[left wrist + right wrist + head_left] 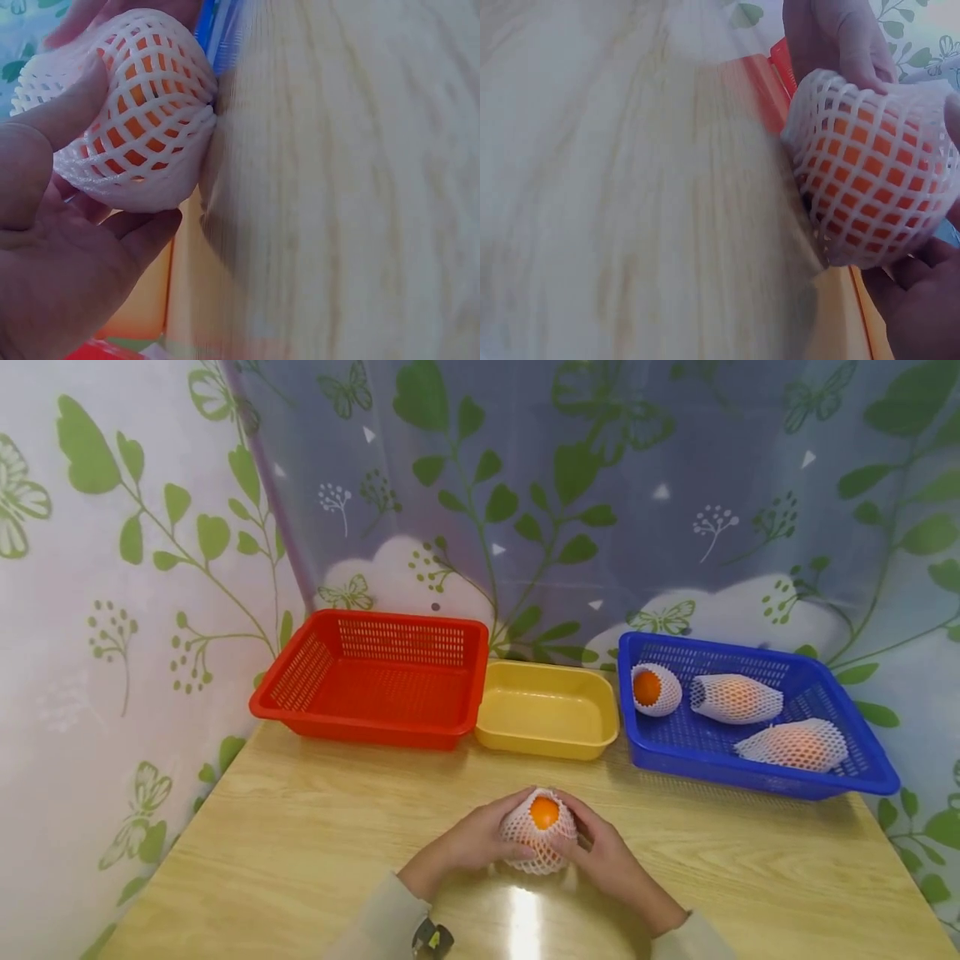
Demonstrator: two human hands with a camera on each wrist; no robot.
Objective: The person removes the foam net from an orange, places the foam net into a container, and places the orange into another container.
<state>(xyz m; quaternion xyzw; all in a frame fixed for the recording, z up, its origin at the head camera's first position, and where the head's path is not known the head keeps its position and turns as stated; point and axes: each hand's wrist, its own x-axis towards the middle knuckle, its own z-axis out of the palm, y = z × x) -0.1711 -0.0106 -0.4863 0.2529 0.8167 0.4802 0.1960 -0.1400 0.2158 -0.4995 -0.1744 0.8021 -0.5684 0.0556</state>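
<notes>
An orange fruit in a white foam net (542,842) is held between both hands near the table's front, its bare top showing through the net's opening. The left hand (474,839) grips its left side, thumb in front. On the other side the right hand (609,858) curls round it in the same way. In the left wrist view the netted fruit (150,112) lies between the thumb and fingers of the left hand (75,247). The right wrist view has the netted fruit (874,172) close up, with fingers of the right hand (922,300) against it.
Behind the hands stand a red basket (375,732) at left, a yellow tray (543,747) in the middle and a blue basket (712,764) at right. The blue basket holds several netted fruits (738,699). A patterned curtain (465,527) hangs behind the wooden table (300,827).
</notes>
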